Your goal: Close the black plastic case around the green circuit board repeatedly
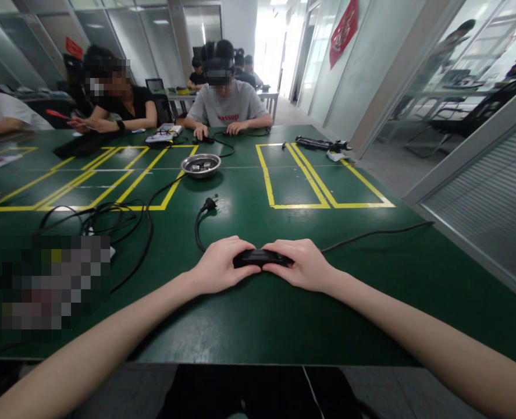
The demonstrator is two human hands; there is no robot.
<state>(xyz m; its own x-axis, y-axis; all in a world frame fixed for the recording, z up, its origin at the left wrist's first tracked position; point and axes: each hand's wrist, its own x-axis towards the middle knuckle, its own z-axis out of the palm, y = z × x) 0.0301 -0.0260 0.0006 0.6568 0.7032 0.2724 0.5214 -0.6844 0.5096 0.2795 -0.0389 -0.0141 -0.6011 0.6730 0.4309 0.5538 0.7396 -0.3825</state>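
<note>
A black power adapter [260, 258] lies level between my two hands, just over or on the green table near its front. My left hand [220, 265] grips its left end, thumb below and fingers on top. The right end is gripped the same way by my right hand [303, 265], so both ends are hidden. From behind my left hand a black cord curves up to a plug [209, 203] lying on the table. Another black cord [371, 234] runs out to the right from behind my right hand.
On the green table [258, 331] stand a metal bowl [200, 166] of small metal parts and yellow tape outlines [299, 206]. Tangled black cables [118, 218] and a blurred-out item [50, 282] lie left. A black tool-like object [323, 143] lies far right. Co-workers sit opposite.
</note>
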